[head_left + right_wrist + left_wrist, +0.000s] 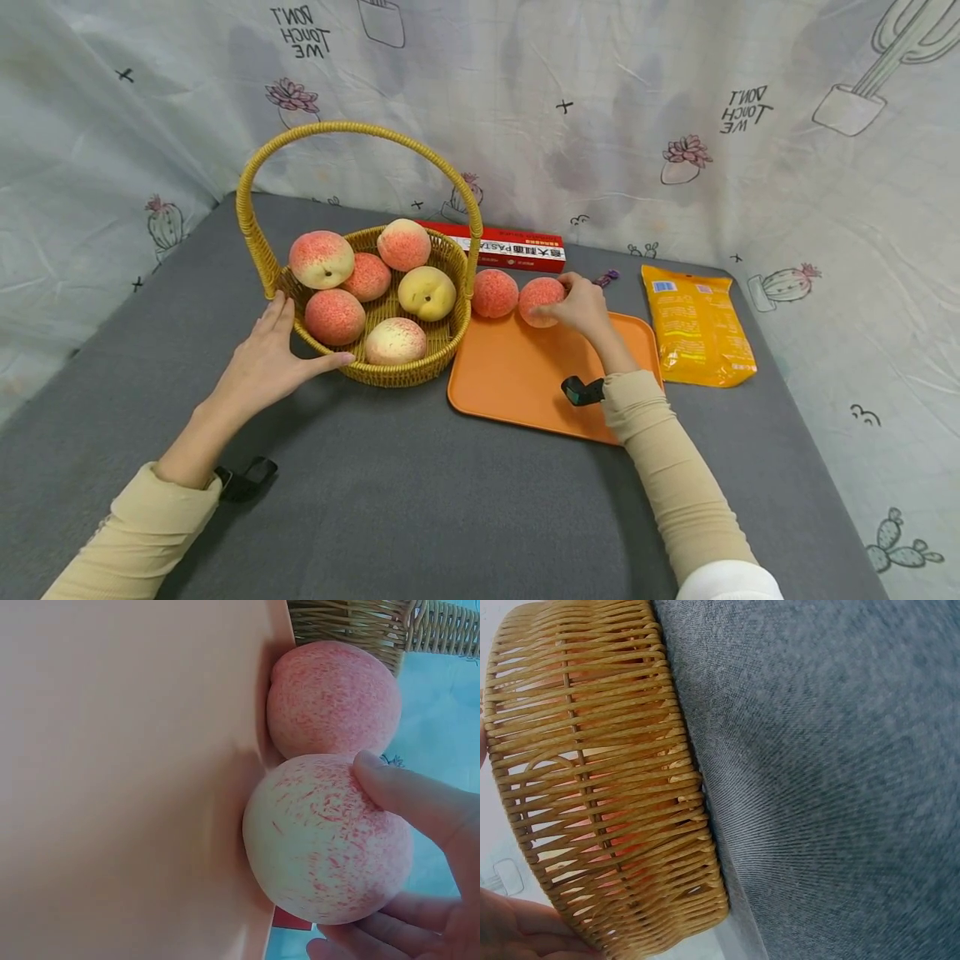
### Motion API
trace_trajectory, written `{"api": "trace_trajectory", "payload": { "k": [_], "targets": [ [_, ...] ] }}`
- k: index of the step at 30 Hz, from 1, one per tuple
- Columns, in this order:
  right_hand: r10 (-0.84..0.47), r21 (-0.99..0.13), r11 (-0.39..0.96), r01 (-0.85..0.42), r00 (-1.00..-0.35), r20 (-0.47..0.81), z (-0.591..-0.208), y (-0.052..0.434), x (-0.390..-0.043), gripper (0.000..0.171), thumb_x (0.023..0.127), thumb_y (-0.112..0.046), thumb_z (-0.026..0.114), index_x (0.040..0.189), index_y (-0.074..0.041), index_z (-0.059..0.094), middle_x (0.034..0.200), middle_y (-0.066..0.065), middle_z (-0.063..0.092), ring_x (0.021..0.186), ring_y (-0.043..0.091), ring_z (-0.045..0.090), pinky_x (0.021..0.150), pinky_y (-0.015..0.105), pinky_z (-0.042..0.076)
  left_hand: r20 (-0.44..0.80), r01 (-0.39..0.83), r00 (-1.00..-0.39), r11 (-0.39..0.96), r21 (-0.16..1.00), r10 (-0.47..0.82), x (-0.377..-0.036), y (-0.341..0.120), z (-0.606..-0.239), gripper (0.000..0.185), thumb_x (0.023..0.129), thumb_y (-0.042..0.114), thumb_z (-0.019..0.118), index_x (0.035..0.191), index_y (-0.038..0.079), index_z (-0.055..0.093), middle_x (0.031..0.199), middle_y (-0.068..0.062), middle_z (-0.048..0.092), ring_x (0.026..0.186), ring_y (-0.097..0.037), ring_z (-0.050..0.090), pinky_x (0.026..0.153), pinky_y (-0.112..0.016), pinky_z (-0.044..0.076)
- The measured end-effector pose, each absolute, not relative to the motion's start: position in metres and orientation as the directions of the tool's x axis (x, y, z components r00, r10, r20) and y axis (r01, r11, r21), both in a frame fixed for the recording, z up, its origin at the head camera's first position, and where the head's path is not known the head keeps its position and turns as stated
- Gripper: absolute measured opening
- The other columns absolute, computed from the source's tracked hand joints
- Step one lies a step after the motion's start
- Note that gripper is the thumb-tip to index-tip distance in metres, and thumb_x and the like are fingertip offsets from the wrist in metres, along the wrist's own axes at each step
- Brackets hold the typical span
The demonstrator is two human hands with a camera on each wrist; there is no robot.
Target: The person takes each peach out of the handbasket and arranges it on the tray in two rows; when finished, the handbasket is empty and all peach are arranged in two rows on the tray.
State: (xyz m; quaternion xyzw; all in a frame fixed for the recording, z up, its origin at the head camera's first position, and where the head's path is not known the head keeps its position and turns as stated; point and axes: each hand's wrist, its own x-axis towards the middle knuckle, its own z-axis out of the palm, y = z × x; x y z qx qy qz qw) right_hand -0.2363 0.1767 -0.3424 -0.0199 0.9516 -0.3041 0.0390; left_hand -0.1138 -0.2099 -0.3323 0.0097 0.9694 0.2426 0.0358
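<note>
Sleeved left hand [266, 362] rests flat against basket [390, 371]. Right hand [581, 307] grips second peach [538, 298] at tray [517, 375] back edge, beside first [494, 292]. Six remain in basket; roughly a quarter moved.

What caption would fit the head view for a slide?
Right hand holds a peach on the orange tray; left hand touches the wicker basket.
</note>
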Motion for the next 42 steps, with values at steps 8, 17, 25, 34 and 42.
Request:
{"api": "trace_trajectory", "payload": {
  "k": [8,17,25,34,42],
  "targets": [
    [-0.104,-0.528,0.849,-0.035,-0.989,-0.101,-0.34,0.176,-0.235,0.081,0.07,-0.037,0.073,0.132,0.0,0.038,0.124,0.021,0.046,0.11,0.037,0.043,0.089,0.047,0.038,-0.069,-0.002,-0.997,0.884,0.468,0.034,-0.114,-0.21,-0.333,0.116,0.069,0.068,0.054,0.138,-0.006,-0.002,0.143,-0.021,-0.012,0.127,-0.045,0.004,0.09,-0.065,0.018],
    [-0.114,-0.536,0.842,-0.063,-0.991,-0.063,-0.34,0.173,-0.231,0.086,0.068,-0.036,0.075,0.135,0.0,0.033,0.13,0.02,0.041,0.116,0.036,0.039,0.092,0.047,0.036,-0.072,0.003,-0.997,0.888,0.461,0.041,-0.114,-0.21,-0.332,0.115,0.07,0.068,0.053,0.138,-0.007,-0.003,0.143,-0.022,-0.012,0.126,-0.047,0.004,0.09,-0.065,0.017],
    [-0.095,-0.572,0.808,-0.142,-0.989,0.111,-0.322,0.159,-0.22,0.078,0.07,-0.038,0.073,0.134,-0.007,0.039,0.133,0.013,0.041,0.121,0.031,0.036,0.096,0.046,0.032,-0.074,-0.001,-0.997,0.891,0.454,0.037,-0.114,-0.21,-0.333,0.116,0.069,0.069,0.053,0.138,-0.007,-0.003,0.143,-0.022,-0.012,0.126,-0.047,0.005,0.09,-0.065,0.017],
    [-0.231,-0.609,0.668,-0.428,-0.897,0.377,-0.294,0.122,-0.191,0.061,0.071,-0.028,0.074,0.123,-0.007,0.053,0.12,0.01,0.054,0.111,0.022,0.049,0.087,0.038,0.042,-0.061,0.005,-0.997,0.89,0.455,0.036,-0.114,-0.21,-0.333,0.116,0.069,0.068,0.054,0.138,-0.007,-0.003,0.143,-0.022,-0.011,0.126,-0.047,0.006,0.09,-0.064,0.018],
    [-0.475,-0.542,0.56,-0.627,-0.779,0.41,-0.293,0.089,-0.175,0.06,0.073,-0.032,0.072,0.123,-0.007,0.052,0.121,0.004,0.053,0.113,0.014,0.046,0.092,0.029,0.037,-0.066,0.006,-0.997,0.891,0.455,0.041,-0.114,-0.21,-0.333,0.116,0.069,0.068,0.054,0.137,-0.007,-0.002,0.143,-0.022,-0.012,0.125,-0.049,0.005,0.091,-0.064,0.017]
  ]
}}
